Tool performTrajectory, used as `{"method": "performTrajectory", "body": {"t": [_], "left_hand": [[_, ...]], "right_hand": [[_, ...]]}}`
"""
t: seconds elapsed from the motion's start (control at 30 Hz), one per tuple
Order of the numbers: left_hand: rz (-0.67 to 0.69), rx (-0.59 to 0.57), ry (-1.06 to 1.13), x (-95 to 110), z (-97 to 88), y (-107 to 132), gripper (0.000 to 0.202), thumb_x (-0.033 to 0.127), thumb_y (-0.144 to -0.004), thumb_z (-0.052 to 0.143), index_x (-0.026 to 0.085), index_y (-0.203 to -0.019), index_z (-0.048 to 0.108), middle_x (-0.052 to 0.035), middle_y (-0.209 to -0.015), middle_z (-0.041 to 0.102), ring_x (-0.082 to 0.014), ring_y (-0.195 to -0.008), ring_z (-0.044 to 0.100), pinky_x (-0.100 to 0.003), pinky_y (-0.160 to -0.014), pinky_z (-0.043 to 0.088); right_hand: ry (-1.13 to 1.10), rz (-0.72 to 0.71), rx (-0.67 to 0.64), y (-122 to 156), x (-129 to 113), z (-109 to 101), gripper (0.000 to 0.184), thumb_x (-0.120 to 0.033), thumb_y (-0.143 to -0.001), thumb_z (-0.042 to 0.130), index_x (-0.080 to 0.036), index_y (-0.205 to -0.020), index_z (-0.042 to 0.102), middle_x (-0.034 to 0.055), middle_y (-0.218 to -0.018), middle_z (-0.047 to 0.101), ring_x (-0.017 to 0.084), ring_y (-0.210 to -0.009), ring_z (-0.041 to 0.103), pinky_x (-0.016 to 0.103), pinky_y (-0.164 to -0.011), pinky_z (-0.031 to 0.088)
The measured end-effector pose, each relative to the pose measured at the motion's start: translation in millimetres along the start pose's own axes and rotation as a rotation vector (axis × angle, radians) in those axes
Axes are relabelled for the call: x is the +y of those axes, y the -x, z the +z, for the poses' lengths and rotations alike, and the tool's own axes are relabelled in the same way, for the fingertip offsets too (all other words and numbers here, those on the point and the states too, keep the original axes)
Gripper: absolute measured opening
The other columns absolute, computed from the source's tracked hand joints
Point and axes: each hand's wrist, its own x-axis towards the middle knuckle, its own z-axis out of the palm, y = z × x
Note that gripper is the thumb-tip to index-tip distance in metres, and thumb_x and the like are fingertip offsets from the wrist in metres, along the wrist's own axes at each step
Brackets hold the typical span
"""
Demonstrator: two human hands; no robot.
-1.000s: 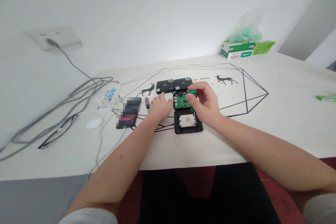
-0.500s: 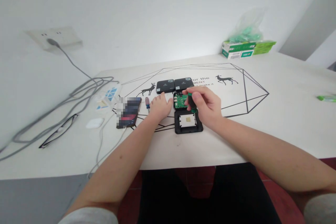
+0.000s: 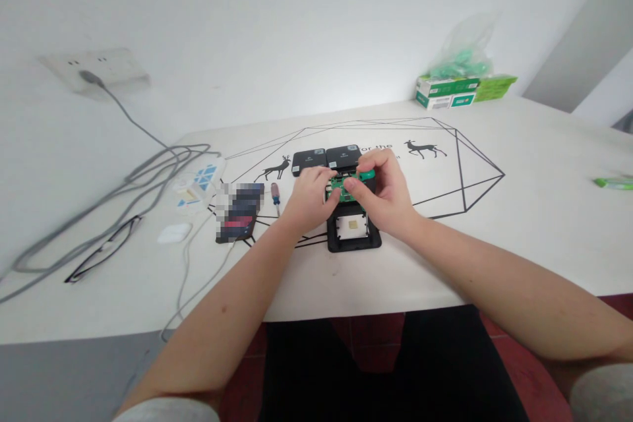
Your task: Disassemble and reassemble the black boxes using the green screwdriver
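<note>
A green circuit board (image 3: 339, 192) in its black case part lies between my two hands. My left hand (image 3: 311, 198) grips its left end, thumb at the near edge and fingertips at the far edge. In my right hand (image 3: 388, 194) a green-and-black screwdriver (image 3: 366, 175) is tucked in the palm, mostly hidden by the fingers. The right thumb rests on the board. Just below the board sits a black case cover (image 3: 354, 247) with a pale metal plate (image 3: 352, 227) inside. Two closed black boxes, a left one (image 3: 308, 161) and a right one (image 3: 344, 157), lie behind it.
A second screwdriver (image 3: 275, 194) and a phone (image 3: 242, 211) lie left of my hands. Further left are a white case (image 3: 174, 233), glasses (image 3: 106, 249) and grey cable coils (image 3: 133, 175). Green-and-white boxes (image 3: 448, 89) under a plastic bag stand at the back right.
My left hand has moved right onto the circuit board. My right hand has tucked the screwdriver into its palm and put its thumb on the board.
</note>
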Motion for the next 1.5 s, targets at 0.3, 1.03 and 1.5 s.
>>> {"method": "performTrajectory", "body": {"t": [0.3, 1.03, 1.5], "left_hand": [[0.408, -0.366, 0.317, 25.0, -15.6, 11.1, 0.014, 0.029, -0.087, 0.073, 0.02, -0.097, 0.067, -0.0028, -0.084, 0.063, -0.0208, -0.081, 0.061, -0.033, -0.078, 0.052], [0.369, -0.429, 0.392, 22.9, -2.3, 10.1, 0.017, 0.03, -0.088, 0.074, 0.02, -0.098, 0.065, -0.0038, -0.088, 0.064, -0.0225, -0.086, 0.062, -0.036, -0.081, 0.053], [0.392, -0.378, 0.298, 25.9, -6.9, 13.2, 0.027, 0.03, -0.091, 0.073, 0.02, -0.116, 0.074, -0.0124, -0.121, 0.067, -0.0286, -0.113, 0.063, -0.045, -0.103, 0.054]], "right_hand": [[-0.147, 0.085, -0.097, 4.9, -7.1, -6.5, 0.023, -0.046, -0.106, 0.055, -0.028, -0.112, 0.068, 0.0097, -0.135, 0.067, 0.019, -0.089, 0.072, 0.042, -0.076, 0.063], [-0.023, -0.153, -0.171, -6.5, -0.9, -4.6, 0.019, -0.032, -0.095, 0.072, -0.028, -0.101, 0.054, -0.0007, -0.09, 0.052, 0.017, -0.082, 0.054, 0.036, -0.076, 0.048], [-0.14, -0.017, -0.431, -20.2, 1.5, -29.1, 0.023, -0.044, -0.105, 0.058, -0.027, -0.114, 0.072, 0.0071, -0.11, 0.073, 0.022, -0.101, 0.071, 0.041, -0.084, 0.062]]}}
